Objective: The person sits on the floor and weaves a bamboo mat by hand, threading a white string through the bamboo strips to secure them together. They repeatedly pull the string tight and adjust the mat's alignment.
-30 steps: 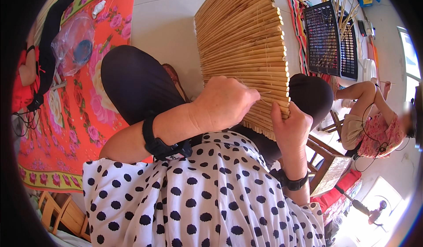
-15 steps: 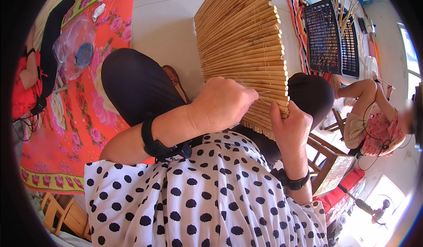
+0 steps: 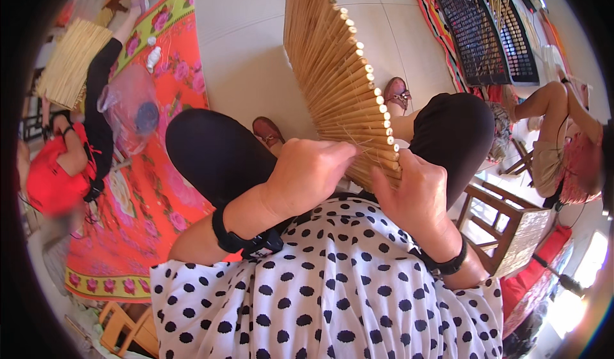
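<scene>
A mat of thin tan reed sticks [image 3: 342,71] bound side by side stands upright before my lap, its cut ends forming a curved edge on the right. My left hand [image 3: 307,173] is closed in a pinch at the mat's lower face, where fine loose threads [image 3: 366,143] stick out by the fingertips. My right hand [image 3: 414,189] grips the lower right corner of the mat, thumb on the face and the other fingers mostly hidden behind the edge. Both my knees flank the mat.
A red floral cloth [image 3: 147,199] covers the floor at left, with a clear plastic bag [image 3: 131,112] on it. A person in red holds another reed mat [image 3: 73,61]. At right are a black crate [image 3: 473,32] of sticks, a wooden stool [image 3: 505,224] and a seated person.
The mat has turned more edge-on and its top leans left. My right hand has shifted slightly left and down. My left hand stays pinched by the threads. My view has shifted.
</scene>
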A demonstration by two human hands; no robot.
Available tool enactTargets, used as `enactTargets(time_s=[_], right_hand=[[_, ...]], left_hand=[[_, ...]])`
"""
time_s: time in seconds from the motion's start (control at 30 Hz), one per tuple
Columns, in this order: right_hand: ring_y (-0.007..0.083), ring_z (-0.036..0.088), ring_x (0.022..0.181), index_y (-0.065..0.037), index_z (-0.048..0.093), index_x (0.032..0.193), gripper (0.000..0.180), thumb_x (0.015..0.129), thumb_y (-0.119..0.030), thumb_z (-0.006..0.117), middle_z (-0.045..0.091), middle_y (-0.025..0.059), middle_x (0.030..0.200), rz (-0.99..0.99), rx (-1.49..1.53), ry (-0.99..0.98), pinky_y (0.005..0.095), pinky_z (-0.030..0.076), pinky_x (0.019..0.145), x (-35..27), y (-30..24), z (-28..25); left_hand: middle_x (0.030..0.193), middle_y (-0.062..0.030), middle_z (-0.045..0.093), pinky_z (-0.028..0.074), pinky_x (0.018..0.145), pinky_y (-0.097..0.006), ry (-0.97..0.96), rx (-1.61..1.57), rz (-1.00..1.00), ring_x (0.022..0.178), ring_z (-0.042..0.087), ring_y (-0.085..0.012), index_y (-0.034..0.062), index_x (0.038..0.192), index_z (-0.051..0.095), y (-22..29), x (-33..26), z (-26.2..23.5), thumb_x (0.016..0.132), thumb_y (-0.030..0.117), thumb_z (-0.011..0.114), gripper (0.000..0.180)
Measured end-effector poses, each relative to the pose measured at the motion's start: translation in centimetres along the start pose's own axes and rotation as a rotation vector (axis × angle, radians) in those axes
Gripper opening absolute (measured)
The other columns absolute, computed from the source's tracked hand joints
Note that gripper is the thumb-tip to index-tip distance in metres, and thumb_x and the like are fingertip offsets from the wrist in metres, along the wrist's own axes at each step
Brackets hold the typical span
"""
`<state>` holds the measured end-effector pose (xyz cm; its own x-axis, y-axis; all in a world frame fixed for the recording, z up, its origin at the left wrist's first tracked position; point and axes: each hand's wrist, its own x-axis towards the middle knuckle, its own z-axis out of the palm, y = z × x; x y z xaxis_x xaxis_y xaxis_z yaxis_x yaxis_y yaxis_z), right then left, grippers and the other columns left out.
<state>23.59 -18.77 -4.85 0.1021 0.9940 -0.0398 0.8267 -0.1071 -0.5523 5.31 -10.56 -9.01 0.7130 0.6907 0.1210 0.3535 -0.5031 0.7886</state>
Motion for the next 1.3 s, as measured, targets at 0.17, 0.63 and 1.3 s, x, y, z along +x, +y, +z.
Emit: enactTargets(time_s=[0.17,0.63,1.3], right_hand=[[0.0369,0.063,0.069,0.008,0.058,0.121,0.058,0.085,-0.035,0.073,0.062,0.0203,0.083,-0.201,0.378,-0.166,0.0406,0.053,0.062,-0.7,3.5,-0.3],[0.0361,0.055,0.113,-0.005,0.042,0.148,0.088,0.080,-0.047,0.079,0.049,0.0194,0.128,-0.377,0.890,-0.263,0.0413,0.051,0.094,-2.3,6.7,4.1],[0.0316,0.056,0.109,-0.013,0.039,0.152,0.100,0.066,-0.013,0.088,0.046,0.0155,0.125,-0.366,1.012,-0.384,0.0371,0.053,0.088,-1.7,7.1,4.2]], left_hand=[[0.077,-0.0131,0.070,0.052,0.058,-0.029,-0.001,-0.119,-0.061,0.064,0.068,-0.0217,0.0000,0.102,0.071,-0.6,-0.7,-0.8,0.086,-0.004,0.066,0.017],[0.073,-0.0112,0.067,0.049,0.056,-0.029,-0.149,-0.075,-0.376,0.059,0.064,-0.0219,-0.0017,0.093,0.070,0.1,-2.2,-3.3,0.082,-0.006,0.068,0.012],[0.087,-0.0097,0.075,0.054,0.065,-0.023,-0.120,-0.060,-0.399,0.073,0.071,-0.0159,-0.0028,0.106,0.073,-0.1,-2.7,-2.5,0.088,-0.006,0.063,0.021]])
